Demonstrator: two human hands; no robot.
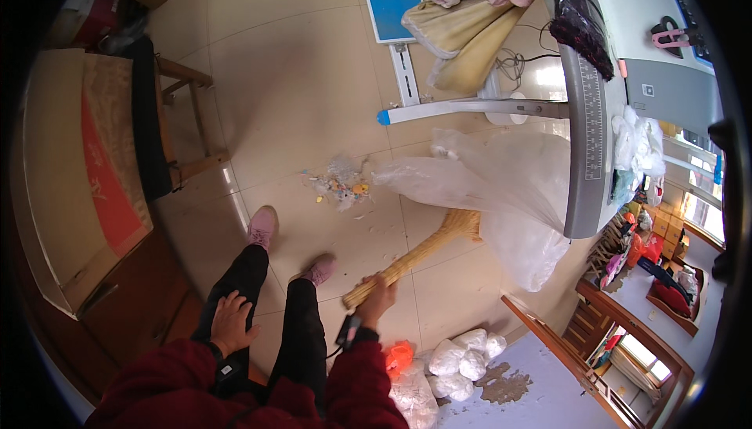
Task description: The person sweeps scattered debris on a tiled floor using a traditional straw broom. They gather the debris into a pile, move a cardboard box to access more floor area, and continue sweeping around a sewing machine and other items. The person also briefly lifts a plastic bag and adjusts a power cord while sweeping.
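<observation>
Over the floor [290, 61], the broom [423, 255] is gripped in the right hand [378, 301], its length slanted forward-right toward the plastic [513, 186], litter [342, 186] left of its bristles [465, 224], the left hand [233, 324] spread and empty.

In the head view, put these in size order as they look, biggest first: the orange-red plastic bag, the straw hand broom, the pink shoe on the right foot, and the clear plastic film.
1. Clear plastic film
2. Straw hand broom
Unranked: orange-red plastic bag, right pink shoe; they look alike.
</observation>
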